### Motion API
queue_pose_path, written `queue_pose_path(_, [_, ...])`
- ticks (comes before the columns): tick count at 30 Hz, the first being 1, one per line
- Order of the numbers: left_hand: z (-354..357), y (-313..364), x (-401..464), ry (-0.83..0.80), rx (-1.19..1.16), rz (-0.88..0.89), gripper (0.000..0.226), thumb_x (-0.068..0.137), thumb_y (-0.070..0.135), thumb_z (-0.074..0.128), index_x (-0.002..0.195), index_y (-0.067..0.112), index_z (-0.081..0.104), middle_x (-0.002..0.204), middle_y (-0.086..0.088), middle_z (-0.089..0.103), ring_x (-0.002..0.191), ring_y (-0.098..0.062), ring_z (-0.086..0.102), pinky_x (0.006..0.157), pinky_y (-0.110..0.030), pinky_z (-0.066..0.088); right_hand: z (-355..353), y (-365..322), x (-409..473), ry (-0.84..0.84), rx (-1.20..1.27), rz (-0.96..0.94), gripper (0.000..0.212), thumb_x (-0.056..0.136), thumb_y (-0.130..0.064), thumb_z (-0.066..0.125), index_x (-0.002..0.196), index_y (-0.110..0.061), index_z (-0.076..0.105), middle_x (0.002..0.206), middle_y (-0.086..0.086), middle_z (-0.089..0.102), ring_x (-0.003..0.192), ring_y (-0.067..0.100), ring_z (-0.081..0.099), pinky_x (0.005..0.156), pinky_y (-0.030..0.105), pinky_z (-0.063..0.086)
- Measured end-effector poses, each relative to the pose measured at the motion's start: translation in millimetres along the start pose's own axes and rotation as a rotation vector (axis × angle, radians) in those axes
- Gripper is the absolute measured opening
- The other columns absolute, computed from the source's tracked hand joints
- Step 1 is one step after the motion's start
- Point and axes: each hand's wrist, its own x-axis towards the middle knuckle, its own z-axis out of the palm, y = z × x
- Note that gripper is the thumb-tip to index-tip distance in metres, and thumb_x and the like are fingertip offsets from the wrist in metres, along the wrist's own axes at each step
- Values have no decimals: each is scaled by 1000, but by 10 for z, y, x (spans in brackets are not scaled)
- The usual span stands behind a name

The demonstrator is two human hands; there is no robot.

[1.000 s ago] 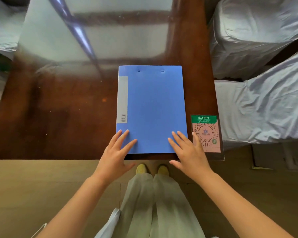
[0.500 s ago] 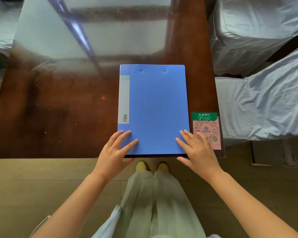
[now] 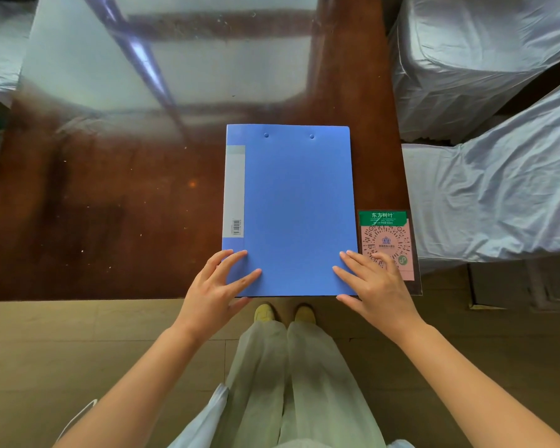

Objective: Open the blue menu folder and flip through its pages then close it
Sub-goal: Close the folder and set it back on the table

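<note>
Resting spread and unclenched on the closed blue menu folder [image 3: 291, 208]: left hand [image 3: 215, 286], right hand [image 3: 374, 286].

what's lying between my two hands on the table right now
In the head view, only the closed blue folder: left hand on its near-left corner, right hand at its near-right corner.

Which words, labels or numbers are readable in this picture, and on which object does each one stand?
"东方树叶": white characters on the green header of the pink QR card, right of the blue folder.
Small line under that header: too small to read.
QR pattern and the text at its centre: not readable.
Barcode sticker on the folder's grey spine label: digits too small to read.
Folder cover: no text.
</note>
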Motion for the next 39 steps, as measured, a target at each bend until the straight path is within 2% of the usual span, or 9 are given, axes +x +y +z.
queue_pose_path(10, [42,-19,-14,13,-10,15,52,62,26,84,111,21,68,121,-17,63,109,-40,58,88,-50,50,17,72,-26,-1,21,-26,56,62,-31,84,112,-15,66,122,11,65,116,25,59,94,49,43])
queue_pose_path(28, [67,-31,-23,-33,-22,30,56,68,31,79,120,23,61,130,-14,58,117,-38,52,97,-48,44,13,150,-26,-9,103,-11,55,62,-28,85,111,-13,65,124,10,64,117,26,58,94,49,41])
queue_pose_path(36, [34,-13,0,-23,11,56,52,63,25,83,113,21,67,123,-16,63,110,-39,58,89,-49,50,-10,140,-17,-6,99,-10,55,61,-27,85,110,-12,66,121,10,66,115,25,59,94,48,42])
queue_pose_path(39, [38,-22,-13,-21,2,45,51,64,27,83,112,21,68,124,-14,63,111,-37,58,91,-46,49,-19,120,-17,13,94,-14,53,60,-26,86,108,-11,68,118,10,67,113,26,61,92,48,43])
